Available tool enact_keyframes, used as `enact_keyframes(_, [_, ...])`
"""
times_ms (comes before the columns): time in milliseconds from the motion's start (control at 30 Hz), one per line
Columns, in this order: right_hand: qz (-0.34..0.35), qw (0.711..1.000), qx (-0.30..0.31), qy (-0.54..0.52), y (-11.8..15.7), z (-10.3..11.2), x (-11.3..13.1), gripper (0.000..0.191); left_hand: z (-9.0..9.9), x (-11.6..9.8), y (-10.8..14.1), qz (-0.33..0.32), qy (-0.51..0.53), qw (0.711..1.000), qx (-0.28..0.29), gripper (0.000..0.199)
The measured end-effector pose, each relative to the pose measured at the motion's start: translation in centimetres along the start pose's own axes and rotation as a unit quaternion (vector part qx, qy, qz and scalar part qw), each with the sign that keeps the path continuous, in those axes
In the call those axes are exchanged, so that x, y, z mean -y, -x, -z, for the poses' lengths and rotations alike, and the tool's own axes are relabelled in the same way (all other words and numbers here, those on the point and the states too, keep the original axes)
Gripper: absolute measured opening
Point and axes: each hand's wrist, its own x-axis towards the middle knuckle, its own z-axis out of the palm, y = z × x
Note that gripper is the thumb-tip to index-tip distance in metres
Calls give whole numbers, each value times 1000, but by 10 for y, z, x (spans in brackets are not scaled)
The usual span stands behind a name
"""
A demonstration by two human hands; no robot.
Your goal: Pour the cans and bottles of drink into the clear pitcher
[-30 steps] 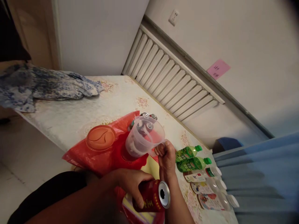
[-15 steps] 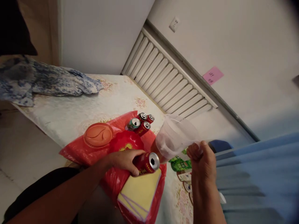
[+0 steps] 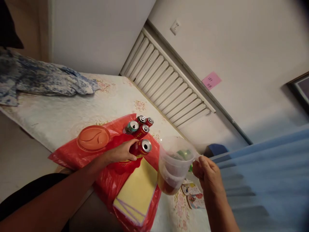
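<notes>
My left hand (image 3: pixel 123 151) is wrapped round a red drink can (image 3: pixel 142 147) with its tab hole open, held over a red plastic bag (image 3: pixel 103 180) spread on the table. My right hand (image 3: pixel 209 170) grips the handle of a clear plastic measuring jug (image 3: pixel 176 164), which has brown liquid at its bottom. Just beyond the left hand stand several opened cans, among them a teal can (image 3: pixel 131 127) and a red can (image 3: pixel 143 130). Folded yellow cloths (image 3: pixel 136 193) lie on the bag, nearer to me. An orange oval lidded box (image 3: pixel 94 137) sits at the left.
A flowered tablecloth (image 3: pixel 72 109) covers the table. Blue-and-white patterned fabric (image 3: pixel 48 77) lies at the far left. Behind the table are a white radiator (image 3: pixel 164 77) and, to the right, a blue curtain (image 3: pixel 265 174). Printed packets (image 3: pixel 195 199) lie beyond the jug.
The jug has swung from a tilt to nearly upright, its liquid settling to the bottom. My left hand has moved the can away from the jug, towards the other cans. The view has shifted a little.
</notes>
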Motion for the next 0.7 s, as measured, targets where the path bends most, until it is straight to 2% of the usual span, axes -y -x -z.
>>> enact_keyframes(167, [-14,996,40,76,1,-2,1,56,0,1,-1,2,23,1000,6,77])
enact_keyframes(333, [5,985,69,159,-5,-4,6,55,2,-1,-1,4,16,1000,8,76])
enact_keyframes(700, [9,972,105,209,-18,-8,19,54,2,-3,1,2,10,1000,3,69])
